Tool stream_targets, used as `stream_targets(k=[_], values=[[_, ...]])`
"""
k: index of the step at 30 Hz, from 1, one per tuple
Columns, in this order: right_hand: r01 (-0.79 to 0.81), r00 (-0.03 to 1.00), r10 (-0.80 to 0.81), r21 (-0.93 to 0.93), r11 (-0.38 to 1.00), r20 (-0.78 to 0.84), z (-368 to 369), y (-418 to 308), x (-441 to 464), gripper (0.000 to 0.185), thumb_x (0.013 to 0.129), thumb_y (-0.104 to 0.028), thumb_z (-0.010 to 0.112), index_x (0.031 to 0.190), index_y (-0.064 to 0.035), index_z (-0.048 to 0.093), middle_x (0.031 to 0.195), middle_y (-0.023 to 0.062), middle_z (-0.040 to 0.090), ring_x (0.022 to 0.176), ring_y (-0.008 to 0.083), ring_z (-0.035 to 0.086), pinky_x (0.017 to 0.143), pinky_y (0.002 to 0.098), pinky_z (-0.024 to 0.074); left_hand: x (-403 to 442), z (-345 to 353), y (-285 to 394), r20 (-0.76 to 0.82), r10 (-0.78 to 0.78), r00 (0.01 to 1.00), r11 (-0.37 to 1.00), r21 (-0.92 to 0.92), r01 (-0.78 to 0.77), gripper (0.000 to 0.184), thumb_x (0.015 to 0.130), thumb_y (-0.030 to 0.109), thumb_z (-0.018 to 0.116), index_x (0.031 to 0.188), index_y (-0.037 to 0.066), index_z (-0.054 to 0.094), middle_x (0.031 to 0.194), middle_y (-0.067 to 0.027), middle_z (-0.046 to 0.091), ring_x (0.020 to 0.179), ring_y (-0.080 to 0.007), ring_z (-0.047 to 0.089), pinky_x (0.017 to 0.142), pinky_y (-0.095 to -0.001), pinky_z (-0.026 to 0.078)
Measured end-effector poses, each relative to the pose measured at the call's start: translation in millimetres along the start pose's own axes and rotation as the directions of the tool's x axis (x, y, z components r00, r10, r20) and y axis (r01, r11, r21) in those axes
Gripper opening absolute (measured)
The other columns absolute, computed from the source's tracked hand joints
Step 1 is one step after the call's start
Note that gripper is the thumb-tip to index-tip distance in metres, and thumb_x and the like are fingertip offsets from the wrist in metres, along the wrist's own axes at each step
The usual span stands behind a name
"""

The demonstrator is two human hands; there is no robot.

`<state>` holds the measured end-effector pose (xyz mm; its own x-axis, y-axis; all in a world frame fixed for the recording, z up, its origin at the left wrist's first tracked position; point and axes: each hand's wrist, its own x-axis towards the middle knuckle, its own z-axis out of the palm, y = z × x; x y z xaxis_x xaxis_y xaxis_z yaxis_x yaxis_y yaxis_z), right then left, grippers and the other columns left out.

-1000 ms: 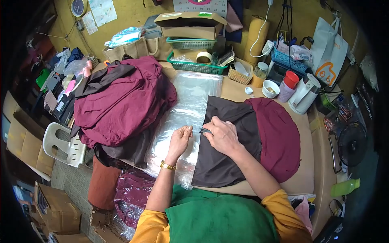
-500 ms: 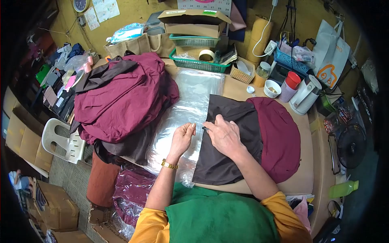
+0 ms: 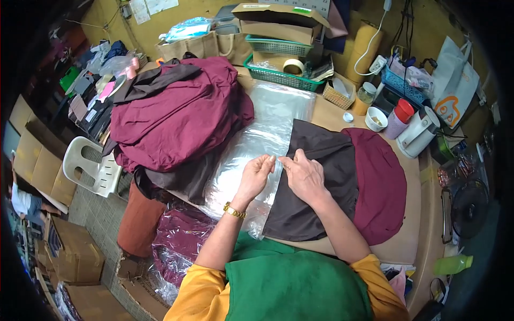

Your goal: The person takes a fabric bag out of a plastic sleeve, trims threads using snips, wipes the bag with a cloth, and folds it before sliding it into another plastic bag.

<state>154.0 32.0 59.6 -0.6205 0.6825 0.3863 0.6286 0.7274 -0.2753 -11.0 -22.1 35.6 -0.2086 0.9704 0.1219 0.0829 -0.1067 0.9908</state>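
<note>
Over the lower middle of the work table, my left hand [image 3: 258, 175] is closed in a pinch, fingertips raised above a stack of clear plastic bags [image 3: 246, 142]. Almost touching it, my right hand [image 3: 304, 176] also pinches with thumb and forefinger. Whatever lies between the fingertips is too small to make out. Under my right hand spreads a flat, folded dark brown cloth piece [image 3: 326, 160], joined on its right to a maroon cloth part [image 3: 379, 187]. A large heap of maroon and dark cloth [image 3: 176, 117] lies left of the bags.
Green baskets [image 3: 284, 75] with a tape roll stand at the back, a cardboard box [image 3: 278, 21] on top. A white bowl [image 3: 376, 119], a red-lidded cup [image 3: 402, 112] and a kettle [image 3: 420, 131] line the right. A plastic chair [image 3: 88, 166] stands left; another person [image 3: 27, 203] shows far left.
The view has shifted, so the table sits further right and slightly higher. My hands have come closer together. A small dark object that showed at my right fingertips is out of sight now.
</note>
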Motion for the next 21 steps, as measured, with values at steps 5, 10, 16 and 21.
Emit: stream_targets(k=[5, 10, 16, 21], values=[[-0.102, 0.989, 0.120, 0.178, 0.979, -0.090, 1, 9, 1, 0.029, 0.089, -0.016, 0.065, 0.117, -0.0125, 0.063, 0.090, 0.0130, 0.055, 0.073, 0.0356, 0.064, 0.071, 0.0481, 0.0503, -4, -4, 2, -0.114, 0.090, 0.989, 0.996, 0.024, -0.088, 0.028, 0.102, 0.025, 0.052, 0.086, 0.003, 0.057, 0.075, 0.0013, 0.050, 0.069, -0.0073, 0.043, 0.064, -0.0250, 0.039], [-0.180, 0.973, 0.208, 0.235, 0.955, -0.099, 32, 36, -21, 0.048, 0.090, -0.020, 0.065, 0.132, -0.0095, 0.046, 0.103, 0.0157, 0.059, 0.084, 0.0423, 0.064, 0.078, 0.0492, 0.0504, -49, 14, -17, -0.041, -0.024, 0.999, 0.918, 0.395, 0.039, 0.065, 0.094, 0.033, 0.063, 0.140, -0.006, 0.037, 0.123, -0.0228, 0.052, 0.104, -0.0334, 0.060, 0.089, -0.0391, 0.048], [-0.379, 0.913, 0.398, 0.172, 0.909, -0.088, 60, 91, 26, 0.035, 0.093, -0.023, 0.061, 0.123, -0.0086, 0.050, 0.107, 0.0208, 0.068, 0.096, 0.0392, 0.065, 0.081, 0.0457, 0.0508, -73, 33, 4, 0.199, -0.186, 0.962, 0.807, 0.590, 0.034, 0.056, 0.095, 0.031, 0.062, 0.129, -0.012, 0.049, 0.090, -0.0325, 0.064, 0.095, -0.0406, 0.066, 0.082, -0.0444, 0.049], [-0.263, 0.951, 0.083, 0.639, 0.722, 0.298, 12, 50, 28, 0.033, 0.095, -0.019, 0.063, 0.124, -0.0032, 0.061, 0.097, 0.0064, 0.070, 0.086, 0.0099, 0.062, 0.075, 0.0301, 0.0503, -71, 12, 5, 0.127, -0.232, 0.964, 0.836, 0.533, 0.131, 0.034, 0.099, 0.023, 0.054, 0.117, -0.006, 0.060, 0.112, -0.0272, 0.066, 0.110, -0.0375, 0.062, 0.094, -0.0398, 0.047]])
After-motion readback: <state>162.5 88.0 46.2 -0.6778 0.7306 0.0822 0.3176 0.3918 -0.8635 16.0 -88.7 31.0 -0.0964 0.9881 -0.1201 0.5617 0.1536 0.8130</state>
